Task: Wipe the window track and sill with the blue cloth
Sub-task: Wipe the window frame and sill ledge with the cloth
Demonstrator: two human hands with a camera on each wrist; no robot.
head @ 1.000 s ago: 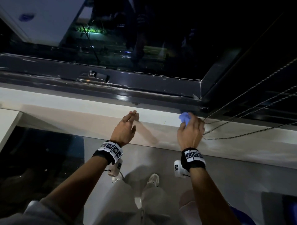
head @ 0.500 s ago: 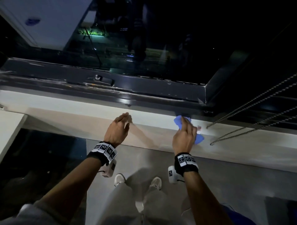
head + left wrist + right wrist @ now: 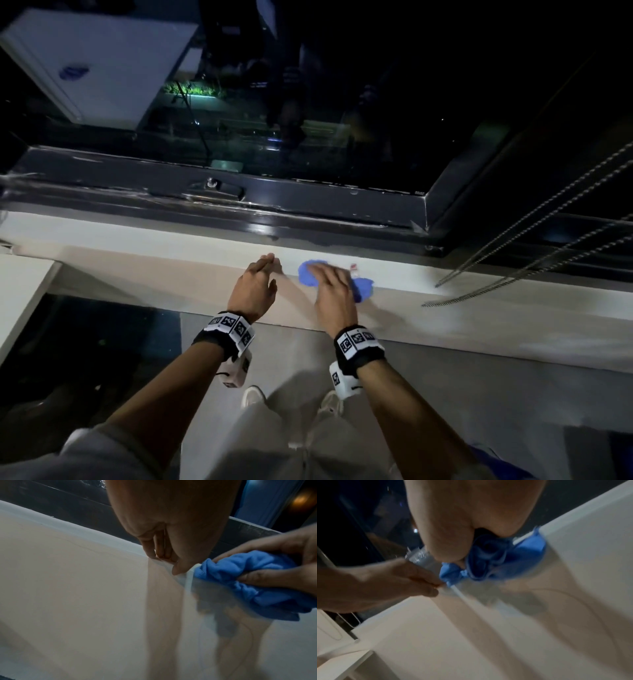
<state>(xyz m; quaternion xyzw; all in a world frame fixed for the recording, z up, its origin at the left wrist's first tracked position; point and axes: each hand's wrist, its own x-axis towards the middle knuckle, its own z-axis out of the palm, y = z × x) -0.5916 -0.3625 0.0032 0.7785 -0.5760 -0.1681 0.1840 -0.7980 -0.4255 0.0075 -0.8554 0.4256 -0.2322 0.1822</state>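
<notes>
My right hand (image 3: pixel 325 275) lies on the blue cloth (image 3: pixel 363 289) and presses it on the white sill (image 3: pixel 171 246), just below the dark window track (image 3: pixel 274 209). In the left wrist view its fingers and thumb curl round the bunched cloth (image 3: pixel 240 573). My left hand (image 3: pixel 269 262) is close to the left of the cloth, with straight fingertips (image 3: pixel 150 553) touching the sill's front edge. The right wrist view shows the cloth (image 3: pixel 527 555) draped over that edge, with the left hand (image 3: pixel 428 586) almost touching it.
Bead chains (image 3: pixel 513 246) of a blind hang over the sill at the right. A window latch (image 3: pixel 212 183) sits on the frame. A small sticker (image 3: pixel 354 269) lies by the cloth. A white ledge (image 3: pixel 20 291) juts out at far left.
My right hand has drawn the cloth left, away from the track's corner and onto the sill, closer to my left hand. The left hand has stayed at the sill's edge.
</notes>
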